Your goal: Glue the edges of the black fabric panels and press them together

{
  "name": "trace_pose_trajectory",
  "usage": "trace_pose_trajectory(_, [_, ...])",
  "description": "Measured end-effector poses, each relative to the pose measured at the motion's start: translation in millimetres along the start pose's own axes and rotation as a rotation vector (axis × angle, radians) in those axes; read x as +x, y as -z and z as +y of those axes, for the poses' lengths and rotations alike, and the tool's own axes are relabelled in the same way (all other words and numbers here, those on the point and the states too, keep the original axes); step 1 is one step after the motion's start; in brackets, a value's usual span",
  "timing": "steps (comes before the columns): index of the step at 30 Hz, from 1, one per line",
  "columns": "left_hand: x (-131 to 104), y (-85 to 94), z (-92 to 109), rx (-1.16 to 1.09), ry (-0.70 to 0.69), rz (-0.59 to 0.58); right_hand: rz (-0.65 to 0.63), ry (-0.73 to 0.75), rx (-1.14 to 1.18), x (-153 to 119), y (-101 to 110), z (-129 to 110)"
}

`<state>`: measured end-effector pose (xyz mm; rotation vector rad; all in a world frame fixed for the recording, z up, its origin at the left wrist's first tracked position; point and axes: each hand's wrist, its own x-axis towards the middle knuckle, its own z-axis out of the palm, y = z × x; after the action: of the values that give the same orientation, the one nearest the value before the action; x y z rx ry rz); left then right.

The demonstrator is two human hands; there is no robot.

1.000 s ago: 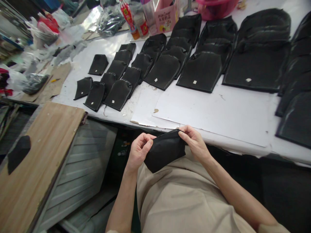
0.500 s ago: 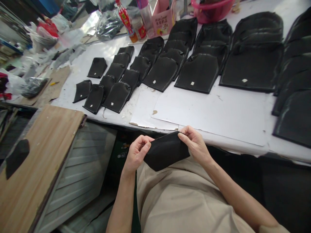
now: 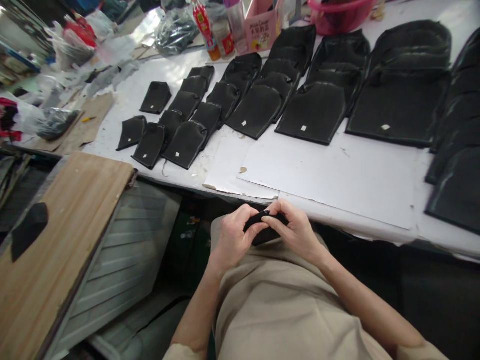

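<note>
A black leather-like piece (image 3: 267,236) is held between my two hands over my lap, just off the table's front edge. My left hand (image 3: 237,235) pinches its upper edge from the left. From the right, my right hand (image 3: 291,226) grips the same edge, thumb and fingers closed close to the left fingertips. The edge looks bent or folded where the fingers meet, and much of the piece is hidden behind my hands. Similar black pieces, some with small white stickers, lie overlapping in rows on the table, such as this one (image 3: 311,114) and a smaller one (image 3: 185,144).
White sheets (image 3: 326,175) cover the table. Along its back stand a red-labelled bottle (image 3: 204,27), a pink box (image 3: 262,30) and a pink basin (image 3: 339,17). To my left, a wooden board (image 3: 86,200) carries another black piece (image 3: 30,231). Plastic bags (image 3: 71,42) crowd the far left.
My hands have come together along the piece's upper edge, the left one moving right. The piece, spread flat between them before, is now bent and mostly covered. The view has shifted slightly.
</note>
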<state>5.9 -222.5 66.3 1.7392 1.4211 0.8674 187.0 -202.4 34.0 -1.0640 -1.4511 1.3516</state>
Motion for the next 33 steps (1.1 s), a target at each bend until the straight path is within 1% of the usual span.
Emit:
trace_pose_trajectory(3, [-2,-2.1,-2,-0.085,0.071,-0.008,-0.009,0.004,0.06,-1,2,3])
trace_pose_trajectory(6, [-4,0.8,-2,-0.143,0.097,-0.012,-0.059,0.008,0.049,-1,5,5])
trace_pose_trajectory(8, [-4,1.2,-2,-0.17,0.112,-0.005,-0.07,0.029,0.049,0,6,5])
trace_pose_trajectory(11, [-6,-1.8,-3,-0.211,0.141,0.011,-0.062,0.136,0.031,0,6,5])
trace_pose_trajectory(14, [-7,-7.4,-4,-0.261,0.175,0.053,-0.058,0.277,-0.053,1,5,6])
trace_pose_trajectory(17, [-7,-13.5,-5,-0.343,0.25,0.092,-0.058,0.363,-0.121,0,5,9])
trace_pose_trajectory(19, [-6,-16.9,-5,-0.388,0.312,0.092,-0.051,0.397,-0.139,-1,6,11])
trace_pose_trajectory(21, [-6,-19.3,-5,-0.403,0.363,0.085,-0.05,0.41,-0.143,-1,6,12])
trace_pose_trajectory(23, [-6,-20.6,-5,-0.393,0.383,0.085,-0.054,0.4,-0.134,-2,7,13])
trace_pose_trajectory(33, [-2,-24.1,-4,-0.354,0.387,0.09,-0.06,0.327,-0.071,-3,10,13])
